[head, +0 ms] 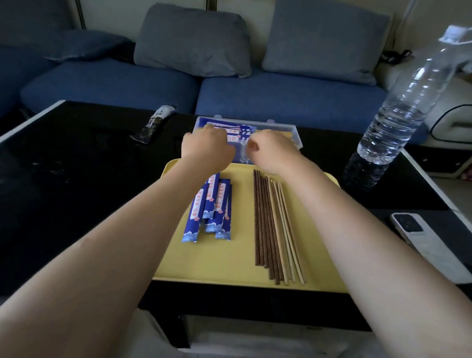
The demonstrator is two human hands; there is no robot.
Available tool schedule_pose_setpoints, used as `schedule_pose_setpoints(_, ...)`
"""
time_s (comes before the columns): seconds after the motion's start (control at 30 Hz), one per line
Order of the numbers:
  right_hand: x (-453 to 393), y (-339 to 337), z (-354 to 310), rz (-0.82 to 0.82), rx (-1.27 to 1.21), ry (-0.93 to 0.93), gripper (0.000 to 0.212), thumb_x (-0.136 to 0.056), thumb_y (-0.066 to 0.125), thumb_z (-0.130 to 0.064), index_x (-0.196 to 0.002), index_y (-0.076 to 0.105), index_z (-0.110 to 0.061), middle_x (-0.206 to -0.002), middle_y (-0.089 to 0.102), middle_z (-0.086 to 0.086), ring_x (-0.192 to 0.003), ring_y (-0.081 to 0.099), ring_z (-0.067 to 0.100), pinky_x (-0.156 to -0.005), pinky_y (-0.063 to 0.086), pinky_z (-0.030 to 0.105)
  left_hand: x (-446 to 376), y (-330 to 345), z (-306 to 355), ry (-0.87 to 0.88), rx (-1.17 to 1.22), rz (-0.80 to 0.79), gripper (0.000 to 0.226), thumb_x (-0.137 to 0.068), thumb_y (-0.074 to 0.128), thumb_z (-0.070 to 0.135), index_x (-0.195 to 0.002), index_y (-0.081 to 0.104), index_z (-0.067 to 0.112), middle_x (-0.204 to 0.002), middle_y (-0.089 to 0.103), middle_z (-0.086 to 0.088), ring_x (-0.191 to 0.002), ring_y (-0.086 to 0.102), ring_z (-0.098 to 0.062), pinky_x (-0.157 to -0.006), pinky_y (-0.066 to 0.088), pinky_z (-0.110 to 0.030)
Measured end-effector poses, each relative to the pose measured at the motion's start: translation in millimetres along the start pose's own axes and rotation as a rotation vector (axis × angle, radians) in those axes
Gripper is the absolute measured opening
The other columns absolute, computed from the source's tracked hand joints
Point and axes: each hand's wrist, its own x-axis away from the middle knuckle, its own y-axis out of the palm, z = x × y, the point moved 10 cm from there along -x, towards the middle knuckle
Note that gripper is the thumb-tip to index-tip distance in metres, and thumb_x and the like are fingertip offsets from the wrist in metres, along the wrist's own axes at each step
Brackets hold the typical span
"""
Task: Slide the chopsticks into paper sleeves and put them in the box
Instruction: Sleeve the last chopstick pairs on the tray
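Note:
A clear plastic box (296,138) stands on the black table just beyond the yellow tray (222,262). Sleeved chopsticks (240,129) lie inside it. Both my hands hover over the box with fingers curled down into it. My left hand (207,147) and my right hand (272,150) hold the two ends of a blue-and-white sleeved pair that runs between them; the fingertips are hidden. On the tray lie several empty blue paper sleeves (212,208) on the left and several bare chopsticks (273,227), dark brown and pale, on the right.
A large clear water bottle (398,107) stands at the table's right. A white phone (427,244) lies near the right edge. A dark wrapped packet (153,124) lies at the far left of the box. A blue sofa with grey cushions (195,40) is behind the table.

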Motion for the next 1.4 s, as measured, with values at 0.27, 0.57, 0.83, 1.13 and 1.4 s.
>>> schedule_pose_setpoints(0.27, 89, 29, 29, -0.423, 0.144, 0.344, 0.01, -0.096, 0.059, -0.014, -0.088, 0.058, -0.008, -0.085, 0.058, 0.01, -0.072, 0.058, 0.021, -0.075, 0.055, 0.033, 82, 61, -14, -0.051, -0.145, -0.503, 0.029, -0.095, 0.056, 0.025, -0.12, 0.058, 0.01, -0.098, 0.059, -0.003, -0.099, 0.057, -0.024, -0.085, 0.047, -0.032)
schedule_pose_setpoints(0.57, 132, 50, 65, -0.433, -0.1, 0.582, 0.021, -0.099, 0.053, -0.014, -0.082, 0.057, -0.001, -0.078, 0.064, 0.015, -0.068, 0.067, 0.026, -0.071, 0.06, 0.033, 97, 47, -15, -0.175, 0.082, -0.306, 0.052, -0.093, 0.065, 0.022, -0.135, 0.039, 0.005, -0.121, 0.06, -0.014, -0.105, 0.062, -0.026, -0.073, 0.048, -0.031)
schedule_pose_setpoints(0.83, 132, 57, 81, -0.418, -0.318, 0.594, 0.022, -0.099, 0.058, -0.022, -0.089, 0.06, -0.002, -0.074, 0.065, 0.011, -0.05, 0.059, 0.017, -0.05, 0.052, 0.026, 89, 18, -17, -0.279, 0.442, -0.144, 0.011, -0.096, 0.052, 0.016, -0.103, 0.056, 0.01, -0.079, 0.064, -0.006, -0.066, 0.064, -0.018, -0.054, 0.05, -0.028)
schedule_pose_setpoints(1.13, 112, 30, 68, -0.175, -0.918, 0.405, 0.013, -0.095, 0.059, -0.014, -0.093, 0.071, -0.007, -0.078, 0.073, 0.004, -0.057, 0.059, 0.011, -0.054, 0.049, 0.024, 111, 43, 22, -0.387, 1.014, -0.483, 0.025, -0.104, 0.043, 0.026, -0.113, 0.06, 0.01, -0.077, 0.066, -0.007, -0.056, 0.061, -0.018, -0.053, 0.046, -0.023)
schedule_pose_setpoints(1.4, 113, 10, 66, -0.096, -1.144, 0.292, 0.02, -0.097, 0.06, -0.008, -0.11, 0.069, -0.02, -0.091, 0.074, 0.01, -0.054, 0.053, 0.008, -0.05, 0.044, 0.022, 118, 72, 20, -0.449, 0.861, -0.598, 0.025, -0.102, 0.044, 0.023, -0.115, 0.063, 0.013, -0.093, 0.073, -0.004, -0.063, 0.071, -0.02, -0.06, 0.058, -0.026)
